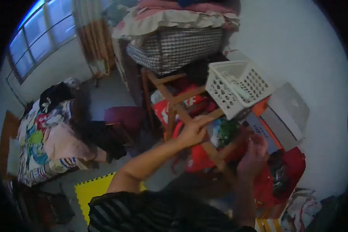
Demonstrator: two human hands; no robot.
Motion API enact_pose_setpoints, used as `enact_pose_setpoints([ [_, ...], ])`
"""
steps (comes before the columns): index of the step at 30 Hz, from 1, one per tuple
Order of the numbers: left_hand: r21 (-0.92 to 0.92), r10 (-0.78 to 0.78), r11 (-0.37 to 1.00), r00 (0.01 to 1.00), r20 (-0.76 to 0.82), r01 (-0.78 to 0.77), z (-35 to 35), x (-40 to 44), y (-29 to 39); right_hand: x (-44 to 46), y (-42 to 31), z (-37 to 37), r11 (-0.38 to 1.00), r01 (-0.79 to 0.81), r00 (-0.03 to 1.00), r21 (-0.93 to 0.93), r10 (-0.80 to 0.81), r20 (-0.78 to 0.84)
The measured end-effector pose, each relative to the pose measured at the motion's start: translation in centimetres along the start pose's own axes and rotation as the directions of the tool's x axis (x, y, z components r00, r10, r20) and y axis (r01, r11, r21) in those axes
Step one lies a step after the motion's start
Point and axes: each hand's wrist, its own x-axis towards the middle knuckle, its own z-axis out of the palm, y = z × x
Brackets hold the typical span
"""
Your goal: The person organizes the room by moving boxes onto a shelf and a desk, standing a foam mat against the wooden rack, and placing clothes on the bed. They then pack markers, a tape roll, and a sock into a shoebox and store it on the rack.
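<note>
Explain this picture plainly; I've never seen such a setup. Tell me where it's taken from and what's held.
No machine shows here: a person works bare-handed. One camera, worn on that person's head, looks forward and down. The left hand appears to rest on a wooden frame; whether it has a firm grip is hard to tell. The right hand is blurred, so I can't say if it holds anything. Beyond the hands sits a white basket, and a yellow mat lies on the floor.

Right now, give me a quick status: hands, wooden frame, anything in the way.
Left hand at the wooden frame, grip unclear. Right hand blurred, hold unclear. White basket just beyond both hands, possibly in the way.
</note>
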Motion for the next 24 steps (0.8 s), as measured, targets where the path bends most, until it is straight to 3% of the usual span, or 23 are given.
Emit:
enact_pose_setpoints([
  [1, 0.001, -0.050, 0.999, 0.998, -0.042, 0.050, -2.9, -1.5, 0.2, -1.1, 0.4, 3.0, 0.991, -0.027, 0.992, 0.131, 0.010, 0.126],
  [2, 0.120, -0.061, 0.990, 0.997, -0.056, 0.067, -5.6, -3.2, -0.1, -2.3, 1.3, 5.8, 0.964, -0.073, 0.969, 0.254, 0.009, 0.246],
  [4, 0.347, -0.085, 0.932, 0.993, -0.080, 0.107, -11.5, -6.7, -1.3, -5.4, 2.0, 11.4, 0.934, -0.279, 0.876, 0.221, 0.154, 0.457],
  [6, 0.551, -0.095, 0.817, 0.982, -0.161, 0.170, -18.5, -10.7, -2.9, -8.8, 2.7, 16.9, 0.860, -0.487, 0.701, 0.149, 0.283, 0.655],
  [9, 0.664, -0.205, 0.645, 0.923, -0.327, 0.378, -29.0, -18.3, -5.3, -13.8, 5.4, 23.7, 0.757, -0.651, 0.487, -0.052, 0.470, 0.736],
  [10, 0.645, -0.276, 0.590, 0.872, -0.405, 0.486, -31.9, -20.7, -5.3, -15.5, 6.0, 25.3, 0.753, -0.652, 0.466, -0.095, 0.496, 0.733],
  [13, 0.702, -0.357, 0.408, 0.810, -0.465, 0.583, -38.0, -26.2, -6.2, -18.3, 8.0, 30.0, 0.724, -0.647, 0.381, -0.240, 0.579, 0.721],
  [16, 0.714, -0.470, 0.267, 0.735, -0.489, 0.647, -41.2, -29.1, -6.9, -19.6, 10.4, 34.5, 0.782, -0.536, 0.372, -0.318, 0.558, 0.742],
  [17, 0.710, -0.590, 0.196, 0.659, -0.466, 0.677, -41.7, -29.3, -6.9, -20.1, 13.5, 35.8, 0.858, -0.395, 0.424, -0.329, 0.488, 0.763],
  [20, 0.817, -0.640, 0.057, 0.650, -0.410, 0.573, -42.2, -28.5, -8.4, -20.0, 16.6, 39.9, 0.965, 0.150, 0.489, -0.216, 0.118, 0.864],
  [23, 0.897, -0.591, -0.050, 0.711, -0.381, 0.439, -42.9, -28.6, -13.2, -19.4, 17.0, 43.3, 0.961, 0.251, 0.479, -0.112, -0.023, 0.877],
  [24, 0.880, -0.618, -0.011, 0.689, -0.379, 0.475, -43.2, -28.2, -14.3, -19.1, 17.9, 44.5, 0.956, 0.274, 0.473, -0.102, -0.042, 0.880],
])
